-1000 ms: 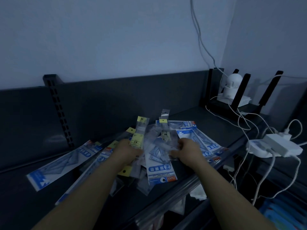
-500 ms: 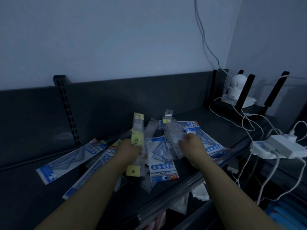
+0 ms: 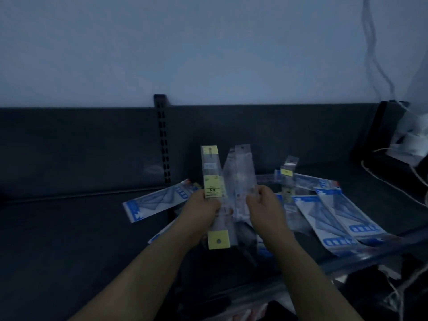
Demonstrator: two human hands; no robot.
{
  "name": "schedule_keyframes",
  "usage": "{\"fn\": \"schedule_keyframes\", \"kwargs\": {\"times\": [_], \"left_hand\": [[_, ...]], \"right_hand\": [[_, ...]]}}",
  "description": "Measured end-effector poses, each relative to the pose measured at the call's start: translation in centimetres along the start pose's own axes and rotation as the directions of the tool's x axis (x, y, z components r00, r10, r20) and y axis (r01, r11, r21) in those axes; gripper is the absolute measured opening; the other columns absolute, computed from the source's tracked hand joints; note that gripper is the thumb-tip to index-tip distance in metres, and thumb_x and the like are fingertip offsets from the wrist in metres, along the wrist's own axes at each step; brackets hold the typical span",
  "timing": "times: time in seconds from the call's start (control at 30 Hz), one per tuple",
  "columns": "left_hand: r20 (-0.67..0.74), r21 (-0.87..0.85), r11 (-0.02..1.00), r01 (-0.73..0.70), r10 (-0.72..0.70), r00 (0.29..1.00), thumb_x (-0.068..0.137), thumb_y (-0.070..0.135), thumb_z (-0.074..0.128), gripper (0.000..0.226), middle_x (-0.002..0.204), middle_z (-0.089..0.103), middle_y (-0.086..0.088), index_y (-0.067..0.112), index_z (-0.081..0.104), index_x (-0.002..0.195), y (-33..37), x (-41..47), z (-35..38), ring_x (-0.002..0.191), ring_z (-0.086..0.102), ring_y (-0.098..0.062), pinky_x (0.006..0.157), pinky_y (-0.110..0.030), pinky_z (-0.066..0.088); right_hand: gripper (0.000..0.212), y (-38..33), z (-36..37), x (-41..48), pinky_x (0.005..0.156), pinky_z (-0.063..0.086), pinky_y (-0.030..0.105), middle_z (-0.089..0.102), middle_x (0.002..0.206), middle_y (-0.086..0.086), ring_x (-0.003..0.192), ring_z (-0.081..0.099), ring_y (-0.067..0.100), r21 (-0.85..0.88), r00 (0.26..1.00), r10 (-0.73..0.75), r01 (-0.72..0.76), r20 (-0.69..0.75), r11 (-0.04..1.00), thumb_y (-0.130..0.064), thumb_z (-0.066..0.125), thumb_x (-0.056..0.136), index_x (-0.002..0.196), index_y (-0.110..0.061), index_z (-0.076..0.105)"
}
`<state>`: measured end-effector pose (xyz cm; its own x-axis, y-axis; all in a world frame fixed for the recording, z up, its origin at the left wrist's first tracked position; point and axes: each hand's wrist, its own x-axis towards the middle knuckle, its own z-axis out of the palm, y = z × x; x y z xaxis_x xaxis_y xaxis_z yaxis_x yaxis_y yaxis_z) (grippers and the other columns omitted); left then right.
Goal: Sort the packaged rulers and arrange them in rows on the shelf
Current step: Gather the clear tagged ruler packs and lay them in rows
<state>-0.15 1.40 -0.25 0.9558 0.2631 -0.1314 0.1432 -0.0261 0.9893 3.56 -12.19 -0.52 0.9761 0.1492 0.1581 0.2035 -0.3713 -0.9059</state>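
Head view: left hand (image 3: 201,212) grips yellow-tagged ruler pack (image 3: 212,179) upright above the shelf (image 3: 69,228). Right hand (image 3: 264,207) pinches clear ruler pack (image 3: 243,172) just beside it. Blue-printed packs (image 3: 335,216) lie scattered flat on the shelf, triangular rulers visible inside.

A pale wall (image 3: 208,42) fills the upper half of the view. Below it a dark back panel (image 3: 81,147) runs along the rear edge of the shelf (image 3: 69,228), split by a black slotted upright (image 3: 162,140). White cables (image 3: 370,42) hang down the wall near the right rear corner, beside a black post (image 3: 379,126). A white device (image 3: 414,137), blurred, sits at the right edge, and thin cords (image 3: 393,186) trail from it. Under the front edge, pale wrapped packets (image 3: 243,309) show dimly.
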Motion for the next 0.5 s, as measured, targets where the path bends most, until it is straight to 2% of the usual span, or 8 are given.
{"fn": "schedule_keyframes", "kwargs": {"times": [0.07,0.13,0.2,0.3,0.43,0.5], "left_hand": [[-0.045,0.014,1.000,-0.012,0.012,0.999,0.092,-0.004,0.043,0.022,0.081,0.065,-0.014,0.008,0.060,0.090,-0.2,-0.9,-2.5,0.063,0.065,-0.016,0.055,-0.026,0.054],[-0.120,0.056,0.998,-0.041,0.048,0.992,0.091,-0.003,0.044,0.020,0.074,0.060,-0.009,0.009,0.059,0.086,-0.5,-2.0,-5.4,0.058,0.057,-0.014,0.052,-0.021,0.047],[-0.190,0.057,0.997,-0.059,0.069,0.979,0.092,-0.001,0.047,0.016,0.082,0.063,-0.007,0.009,0.059,0.092,-0.7,-3.4,-8.3,0.068,0.059,-0.016,0.056,-0.022,0.048],[-0.305,0.047,0.997,-0.060,0.072,0.950,0.094,0.005,0.052,0.013,0.099,0.068,-0.008,0.011,0.058,0.103,-1.2,-5.9,-12.9,0.081,0.065,-0.018,0.063,-0.024,0.052],[-0.415,0.087,0.993,-0.077,0.107,0.904,0.095,0.013,0.055,0.008,0.088,0.066,0.001,0.016,0.057,0.102,-2.2,-10.3,-19.5,0.069,0.061,-0.006,0.053,-0.016,0.046],[-0.476,0.105,0.993,-0.061,0.104,0.873,0.095,0.014,0.056,0.011,0.091,0.067,0.001,0.015,0.057,0.106,-2.8,-12.9,-23.1,0.071,0.062,-0.006,0.052,-0.014,0.045]], "right_hand": [[0.010,-1.1,2.1,-0.3,0.055,0.037,0.020,0.051,0.082,0.001,0.071,0.048,0.014,0.027,0.999,-0.030,0.029,0.028,0.999,-0.014,0.043,0.096,0.098,-0.006,0.050],[0.011,-2.4,4.6,-0.7,0.058,0.040,0.022,0.054,0.084,0.004,0.073,0.052,0.016,0.064,0.996,-0.054,0.049,0.076,0.997,-0.014,0.045,0.096,0.097,-0.006,0.051],[0.014,-3.8,7.4,-1.4,0.064,0.043,0.029,0.059,0.090,0.009,0.077,0.055,0.020,0.095,0.988,-0.079,0.067,0.133,0.993,-0.019,0.046,0.097,0.096,-0.007,0.053],[0.017,-6.2,11.5,-3.1,0.055,0.040,0.021,0.056,0.082,0.006,0.068,0.049,0.013,0.133,0.964,-0.136,0.108,0.227,0.985,-0.019,0.045,0.097,0.094,-0.005,0.054],[0.013,-9.5,17.4,-6.5,0.056,0.040,0.022,0.059,0.084,0.003,0.068,0.052,0.011,0.164,0.920,-0.197,0.148,0.340,0.975,-0.021,0.045,0.097,0.092,-0.013,0.055],[0.016,-11.5,20.7,-8.6,0.057,0.040,0.023,0.057,0.080,0.001,0.066,0.050,0.010,0.185,0.891,-0.228,0.166,0.392,0.969,-0.023,0.045,0.097,0.091,-0.014,0.055]]}}
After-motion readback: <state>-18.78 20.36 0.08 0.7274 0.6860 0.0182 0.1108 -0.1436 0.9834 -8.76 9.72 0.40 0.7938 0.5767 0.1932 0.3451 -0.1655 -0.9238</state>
